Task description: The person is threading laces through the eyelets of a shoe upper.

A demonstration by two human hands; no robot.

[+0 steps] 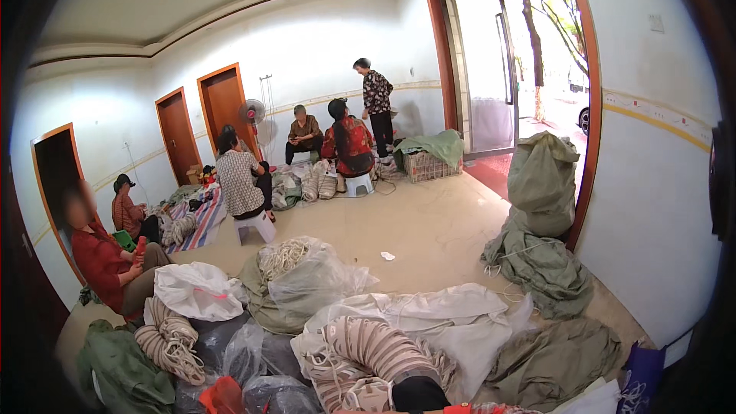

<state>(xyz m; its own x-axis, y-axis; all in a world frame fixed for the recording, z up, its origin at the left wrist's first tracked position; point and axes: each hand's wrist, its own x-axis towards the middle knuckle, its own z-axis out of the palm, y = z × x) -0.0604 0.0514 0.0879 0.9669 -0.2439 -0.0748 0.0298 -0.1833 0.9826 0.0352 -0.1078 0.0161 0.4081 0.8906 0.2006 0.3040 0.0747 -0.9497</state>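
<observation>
Neither of my hands shows in the head view. At the lower edge, a dark rounded shape (pixel 420 394), perhaps my knee or sleeve, covers part of the pile. Against it curves a long stack of nested beige-and-brown shoe uppers (pixel 376 346) with pale laces. A single beige upper (pixel 368 396) lies in front of that stack. White sacking (pixel 437 310) spreads beneath and behind. To the left, another bundle of uppers (pixel 167 340) trails loose laces beside clear plastic bags (pixel 245 353). A red piece (pixel 222 396) sits among the bags.
Several people sit on low stools (pixel 255 228) around piles of uppers; one person (pixel 376 100) stands at the back. Full green sacks (pixel 543 184) are beside the open doorway (pixel 479 61). A covered crate (pixel 432 168) stands by the far wall. A paper scrap (pixel 387 256) lies on the floor.
</observation>
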